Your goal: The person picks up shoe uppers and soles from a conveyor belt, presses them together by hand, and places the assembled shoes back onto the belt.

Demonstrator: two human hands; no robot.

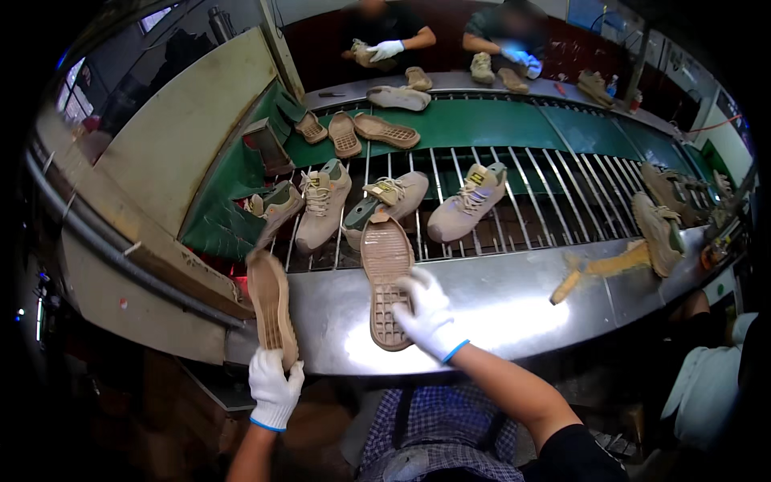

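Tan sole point(271, 301) extends forward from the left grip point(275, 389) (clasping its near end).

At least five tan, oblong, grid-patterned shoe soles point(385, 269).
Three at upper left of centre, one lower left, one centre; at least four beige lace-up shoes point(468, 205) mid-frame; two white-gloved hands point(428, 316) below; two dark-clad people point(401, 22) at top.

A bright window point(74, 90) at far left, a smaller windowpane point(157, 18) higher up; a cream panel point(189, 120) flanks the roller conveyor point(562, 197); dark red wall point(448, 50) behind; white glare on the stainless-steel workbench point(502, 321)
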